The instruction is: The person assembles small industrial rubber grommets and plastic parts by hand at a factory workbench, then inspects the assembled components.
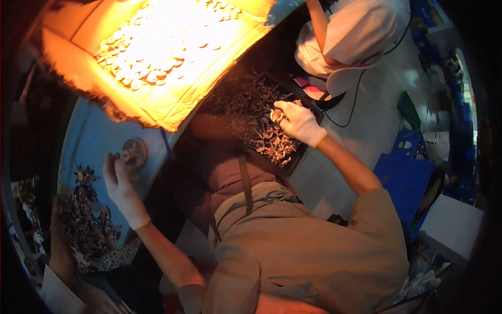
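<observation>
Reaches with the white-gloved right hand [302,124] over a dark tray [299,163], in among a heap of small metal parts [269,138]. Holds a few of these between narrowed fingers [285,106], near the tray's right side; cannot tell the exact number. Has the tray in front of the body, just to the right of the blue surface [99,125], with the heap spread across much of it, bright near the hand and fading into shadow farther left.

Holds the white-gloved left hand [124,194] over the surface, with half-curled, slightly parted fingers right by a round disc [141,148] with a raised peg [128,154]. Cannot tell a light touch from a small gap there, nor a grip.

Has a loose pile of dark pieces [86,225] to the left of the left forearm. Faces, farther off, a cardboard box [73,68] under strong light, with round flat pieces [138,68] inside, partly lost in glare. Has another person [361,36] in white at upper right, and a green crate [409,110] and a blue box [402,180] beyond the right arm.
</observation>
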Motion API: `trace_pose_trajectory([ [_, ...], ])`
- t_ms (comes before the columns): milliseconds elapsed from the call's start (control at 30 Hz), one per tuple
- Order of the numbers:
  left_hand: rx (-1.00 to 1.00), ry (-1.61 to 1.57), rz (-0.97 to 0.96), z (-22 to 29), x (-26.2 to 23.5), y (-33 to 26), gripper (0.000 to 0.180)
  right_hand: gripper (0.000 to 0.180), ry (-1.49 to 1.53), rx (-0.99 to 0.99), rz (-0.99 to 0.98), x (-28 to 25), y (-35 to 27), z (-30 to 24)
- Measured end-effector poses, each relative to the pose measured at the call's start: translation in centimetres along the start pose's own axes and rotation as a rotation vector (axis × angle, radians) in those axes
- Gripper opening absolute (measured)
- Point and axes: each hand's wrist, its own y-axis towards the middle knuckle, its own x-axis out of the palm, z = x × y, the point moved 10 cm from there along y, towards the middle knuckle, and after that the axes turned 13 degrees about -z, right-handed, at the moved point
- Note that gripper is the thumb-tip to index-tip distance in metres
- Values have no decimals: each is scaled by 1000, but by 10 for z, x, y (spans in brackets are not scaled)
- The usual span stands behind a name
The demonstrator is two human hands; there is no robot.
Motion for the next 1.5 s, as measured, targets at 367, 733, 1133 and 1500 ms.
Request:
trace_pose_trajectory([
  [367,-171,-606,-368,-39,83,-107,44,64,247,-657,-58,16,35,-308],
  [733,115,-133,-3,-24,-21,-37,43,38,332,-401,-249,18,150,-368],
  [1133,64,36,-244,-56,7,28,38,44,-375,-266,-353,56,186,-401],
  [1500,397,-460,-42,-14,-11,25,42,14,-881,-896,175,76,144,-425],
])
